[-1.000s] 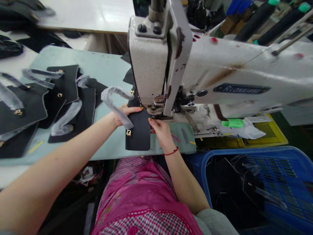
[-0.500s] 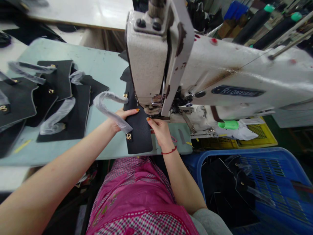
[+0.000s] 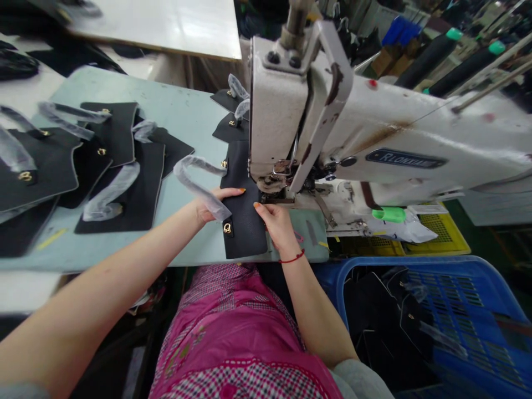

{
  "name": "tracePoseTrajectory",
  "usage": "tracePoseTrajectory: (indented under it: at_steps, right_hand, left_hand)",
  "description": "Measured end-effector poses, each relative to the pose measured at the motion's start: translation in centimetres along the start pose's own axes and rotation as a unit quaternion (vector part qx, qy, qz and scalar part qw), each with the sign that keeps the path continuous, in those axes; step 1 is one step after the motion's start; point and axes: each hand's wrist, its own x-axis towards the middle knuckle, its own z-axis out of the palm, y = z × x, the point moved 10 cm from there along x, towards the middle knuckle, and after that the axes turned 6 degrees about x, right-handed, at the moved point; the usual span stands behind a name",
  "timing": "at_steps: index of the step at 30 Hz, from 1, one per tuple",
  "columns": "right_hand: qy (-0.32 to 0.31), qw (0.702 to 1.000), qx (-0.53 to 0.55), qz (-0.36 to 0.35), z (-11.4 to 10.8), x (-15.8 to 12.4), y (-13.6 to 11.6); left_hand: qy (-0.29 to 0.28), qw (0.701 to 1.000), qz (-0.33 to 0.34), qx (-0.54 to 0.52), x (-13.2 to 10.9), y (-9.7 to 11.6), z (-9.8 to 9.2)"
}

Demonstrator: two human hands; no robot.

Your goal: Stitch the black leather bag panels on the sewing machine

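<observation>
A black leather panel (image 3: pixel 245 224) with gold rings and a plastic-wrapped strap (image 3: pixel 195 180) lies under the foot of a white sewing machine (image 3: pixel 332 127). My left hand (image 3: pixel 216 202) rests flat on the panel's left side, fingers stretched out, with the strap lying over its back. My right hand (image 3: pixel 276 221) presses the panel's right edge close to the needle, fingers bent down onto it.
Several more black panels with wrapped straps (image 3: pixel 103 160) lie spread on the pale green table (image 3: pixel 174 111) to the left, and others sit behind the machine. A blue crate (image 3: pixel 477 288) with black pieces stands at the lower right, a yellow tray (image 3: pixel 449 233) beyond it.
The panel has fed a little further away under the foot, both hands following it. The view has shifted, so the machine sits further right.
</observation>
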Motion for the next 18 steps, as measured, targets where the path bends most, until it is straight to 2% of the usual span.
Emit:
tracePoseTrajectory:
  at_steps: [8,18]
  right_hand:
    - [0.012,0.998,-0.052,-0.031,-0.1,-0.1,-0.9]
    - [0.012,0.997,-0.053,-0.047,0.1,0.5,-1.4]
  left_hand:
    - [0.020,1.000,-0.001,0.008,-0.2,0.3,-0.2]
    - [0.017,0.999,-0.017,-0.022,0.3,0.4,-0.3]
